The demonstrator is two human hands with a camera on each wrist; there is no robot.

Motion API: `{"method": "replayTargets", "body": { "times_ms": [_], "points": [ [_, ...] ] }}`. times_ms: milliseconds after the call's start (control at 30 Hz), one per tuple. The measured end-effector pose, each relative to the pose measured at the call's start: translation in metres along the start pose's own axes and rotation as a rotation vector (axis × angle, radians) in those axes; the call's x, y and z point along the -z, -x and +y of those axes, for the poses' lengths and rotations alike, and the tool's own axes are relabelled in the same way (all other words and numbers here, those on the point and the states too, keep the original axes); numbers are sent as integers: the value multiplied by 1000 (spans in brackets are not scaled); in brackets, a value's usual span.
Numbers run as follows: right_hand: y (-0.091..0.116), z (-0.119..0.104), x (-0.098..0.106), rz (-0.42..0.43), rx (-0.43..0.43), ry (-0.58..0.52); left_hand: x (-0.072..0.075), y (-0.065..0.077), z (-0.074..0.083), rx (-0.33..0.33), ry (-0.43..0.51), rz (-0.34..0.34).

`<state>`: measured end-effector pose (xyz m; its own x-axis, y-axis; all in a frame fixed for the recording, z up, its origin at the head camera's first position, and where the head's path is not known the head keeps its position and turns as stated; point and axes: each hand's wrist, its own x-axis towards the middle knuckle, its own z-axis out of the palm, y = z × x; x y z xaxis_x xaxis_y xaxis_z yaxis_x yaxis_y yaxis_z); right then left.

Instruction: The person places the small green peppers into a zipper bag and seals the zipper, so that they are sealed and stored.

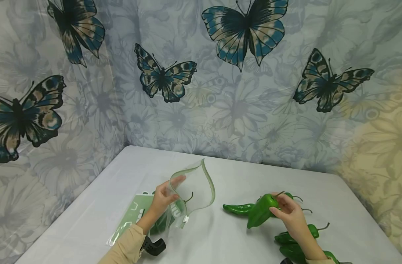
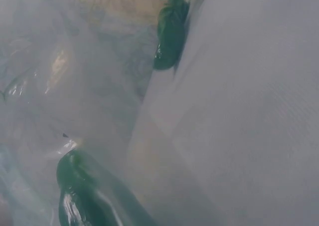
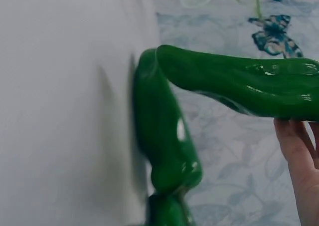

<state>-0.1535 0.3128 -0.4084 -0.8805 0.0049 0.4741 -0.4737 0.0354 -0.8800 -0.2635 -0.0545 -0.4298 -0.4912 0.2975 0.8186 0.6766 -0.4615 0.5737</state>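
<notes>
My left hand (image 1: 162, 200) grips a clear plastic zip bag (image 1: 213, 183) by its side, and the green-edged mouth gapes toward the right. Inside the bag lies a green pepper (image 1: 162, 224), its stem poking up near the opening; the left wrist view shows a pepper (image 2: 84, 193) through the hazy plastic. Over the table at the right, my right hand (image 1: 290, 212) pinches another green pepper (image 1: 261, 212) near its stem end, with the tip slanting down to the left. In the right wrist view that pepper (image 3: 239, 81) stretches across above the fingers (image 3: 291, 151).
Behind the held pepper, a long green pepper (image 1: 236, 209) lies on the white table (image 1: 227, 242) with others beside it. More peppers (image 1: 285, 237) lie by my right forearm. A flat green-printed bag (image 1: 129, 212) rests at the left. Butterfly-patterned fabric (image 1: 240, 121) hangs behind the table.
</notes>
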Motion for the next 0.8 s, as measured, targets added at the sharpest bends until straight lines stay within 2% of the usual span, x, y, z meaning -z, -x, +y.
{"method": "replayTargets", "body": {
  "times_ms": [167, 533, 667, 800],
  "points": [
    [-9, -7, -12, 18, 33, -37, 0, 3, -1, -15, 10, 14],
    [-13, -11, -19, 44, 169, 49, -1, 1, -1, -1, 29, 5],
    [-20, -14, -27, 21, 220, -19, -1, 1, 1, 4, 25, 1],
    [-27, -20, -37, 33, 204, -100, -2, 1, 2, 5, 24, 4]
  ]
}}
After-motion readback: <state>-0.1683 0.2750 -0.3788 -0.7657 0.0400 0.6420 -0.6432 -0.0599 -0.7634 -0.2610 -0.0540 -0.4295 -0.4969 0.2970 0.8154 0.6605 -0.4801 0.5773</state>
